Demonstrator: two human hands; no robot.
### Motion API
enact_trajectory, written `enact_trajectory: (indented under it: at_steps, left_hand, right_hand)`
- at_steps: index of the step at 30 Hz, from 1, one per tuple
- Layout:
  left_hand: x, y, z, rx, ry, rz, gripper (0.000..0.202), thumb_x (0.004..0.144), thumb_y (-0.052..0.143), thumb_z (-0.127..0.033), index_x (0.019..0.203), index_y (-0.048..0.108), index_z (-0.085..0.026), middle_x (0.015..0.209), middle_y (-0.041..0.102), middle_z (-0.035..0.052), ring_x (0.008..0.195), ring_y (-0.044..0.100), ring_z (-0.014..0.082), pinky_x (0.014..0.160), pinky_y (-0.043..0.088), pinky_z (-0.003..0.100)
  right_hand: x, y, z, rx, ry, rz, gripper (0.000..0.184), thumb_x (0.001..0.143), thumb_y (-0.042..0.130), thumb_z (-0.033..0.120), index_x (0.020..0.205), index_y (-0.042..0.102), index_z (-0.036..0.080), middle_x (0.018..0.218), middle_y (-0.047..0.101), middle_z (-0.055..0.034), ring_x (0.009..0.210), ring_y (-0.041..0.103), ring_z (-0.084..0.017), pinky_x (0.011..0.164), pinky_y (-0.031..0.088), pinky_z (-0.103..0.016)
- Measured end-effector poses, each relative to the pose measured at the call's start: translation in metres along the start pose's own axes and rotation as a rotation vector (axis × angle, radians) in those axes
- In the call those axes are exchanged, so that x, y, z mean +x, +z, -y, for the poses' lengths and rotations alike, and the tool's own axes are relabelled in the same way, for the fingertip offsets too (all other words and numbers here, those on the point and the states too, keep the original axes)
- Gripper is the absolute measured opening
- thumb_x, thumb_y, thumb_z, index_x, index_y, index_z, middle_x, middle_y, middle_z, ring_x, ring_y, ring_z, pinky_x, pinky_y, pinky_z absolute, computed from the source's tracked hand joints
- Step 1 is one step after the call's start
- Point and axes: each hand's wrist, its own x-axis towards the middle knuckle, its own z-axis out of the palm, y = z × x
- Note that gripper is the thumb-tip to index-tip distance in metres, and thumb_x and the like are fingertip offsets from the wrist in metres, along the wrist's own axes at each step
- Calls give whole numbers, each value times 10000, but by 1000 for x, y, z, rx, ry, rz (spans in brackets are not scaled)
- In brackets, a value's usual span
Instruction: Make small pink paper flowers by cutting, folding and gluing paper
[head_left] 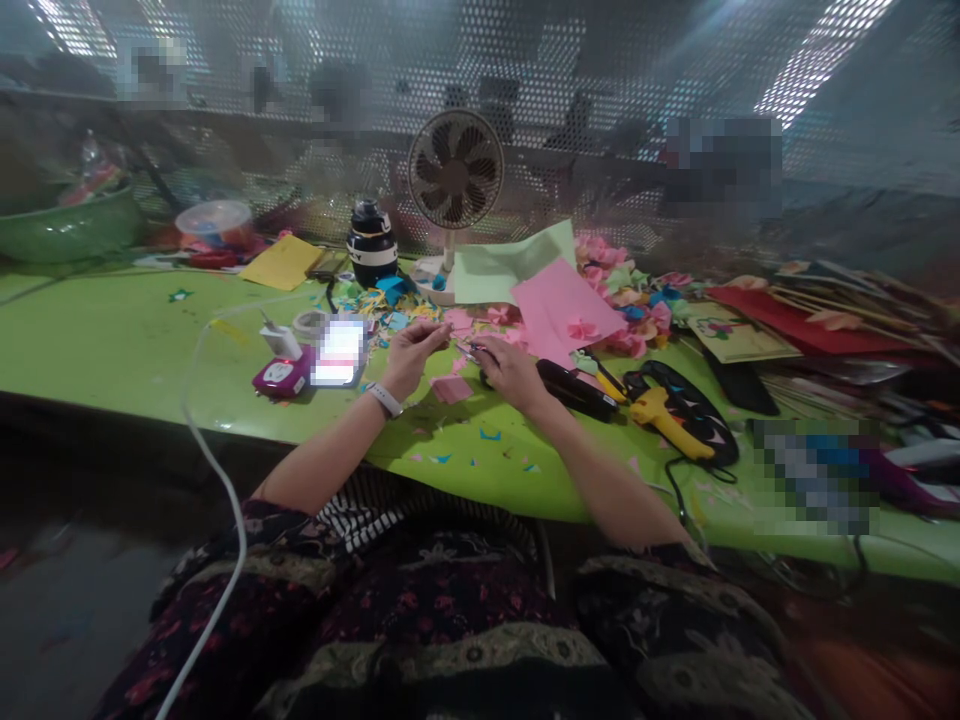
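Note:
My left hand [417, 355], with a white band at its wrist, is closed in a pinch on a small piece of pink paper, mostly hidden by the fingertips. Close to its right, my right hand [510, 372] is wrapped round what look like small scissors [466, 348]. Their metal tips point toward the left fingers; the handles are covered. Just below the hands lies a small stack of pink paper squares [451, 388]. Beyond them are a large pink sheet [562, 305], a pale green sheet [495, 272] and many coloured paper scraps.
To the left are a lit phone [339, 352], a purple power socket [279, 378] with a plug and a white cable. A black bottle [372, 248] and a fan [456, 170] stand behind. Rightward lie a yellow glue gun [671, 425] and a heap of paper flowers [645, 300].

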Motion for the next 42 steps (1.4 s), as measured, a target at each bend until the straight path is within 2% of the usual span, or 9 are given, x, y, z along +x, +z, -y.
enact_trajectory:
  at_steps: [5, 8, 10, 14, 18, 24, 29, 39, 42]
  left_hand:
    - [4, -4, -2, -24, 29, -56, 426, 548, 945, -512, 763, 754, -198, 725, 705, -10, 645, 630, 78, 678, 540, 237]
    - [-2, 0, -5, 114, 72, 72, 424, 592, 921, -533, 786, 777, -185, 751, 725, 24, 670, 650, 112, 679, 543, 270]
    - [-7, 3, -7, 213, 97, 181, 412, 621, 904, -539, 793, 790, -182, 748, 729, 41, 681, 655, 136, 664, 536, 286]
    - [-12, 6, -8, 340, 170, 291, 306, 685, 887, -485, 779, 801, -206, 742, 717, 61, 687, 640, 161, 653, 524, 309]
    - [-11, 4, -6, 400, 238, 397, 255, 744, 857, -464, 817, 807, -225, 770, 711, 80, 681, 622, 175, 639, 515, 329]
    - [-11, 3, -6, 445, 259, 390, 319, 770, 826, -515, 850, 807, -207, 763, 701, 78, 687, 622, 160, 631, 508, 306]
    - [-12, 4, -7, 383, 243, 388, 336, 770, 822, -513, 899, 813, -203, 865, 739, 101, 751, 675, 168, 674, 559, 306]
    - [-11, 1, -5, 266, 48, 347, 396, 756, 835, -490, 1017, 805, -194, 916, 780, 96, 775, 731, 171, 750, 627, 330]
    - [-10, -1, -3, 241, -14, 386, 414, 784, 818, -467, 1088, 790, -188, 916, 780, 94, 793, 743, 170, 747, 634, 317]
  right_hand:
    - [1, -3, -3, -9, 90, -23, 396, 1049, 428, 482, 1171, 685, 206, 1114, 766, -121, 948, 731, -281, 809, 584, -425]
    - [2, -9, 1, 65, 148, -132, 373, 1004, 504, 521, 1111, 667, 204, 965, 769, -97, 834, 720, -259, 750, 574, -380]
    - [2, -13, 5, 120, 155, -182, 387, 965, 553, 566, 1083, 664, 214, 958, 767, -80, 835, 713, -247, 752, 572, -364]
    - [1, -16, 14, 193, 123, -176, 407, 954, 552, 587, 1074, 677, 218, 1061, 767, -85, 931, 719, -245, 811, 573, -359]
    - [1, -14, 15, 189, 84, -155, 384, 963, 550, 555, 1063, 696, 214, 1040, 768, -89, 928, 720, -249, 820, 566, -363]
    - [0, -12, 11, 120, 75, -143, 418, 975, 520, 575, 952, 706, 202, 891, 752, -85, 786, 692, -246, 730, 539, -365]
    - [0, -11, 11, 113, 75, -169, 437, 974, 509, 603, 937, 704, 214, 860, 749, -69, 758, 681, -231, 694, 527, -347]
    - [0, -10, 10, 129, 57, -207, 393, 992, 511, 550, 988, 711, 212, 944, 763, -82, 848, 707, -253, 770, 554, -375]
    - [-1, -9, 10, 134, 47, -214, 393, 994, 514, 540, 1001, 715, 202, 953, 761, -86, 846, 708, -249, 772, 554, -372]
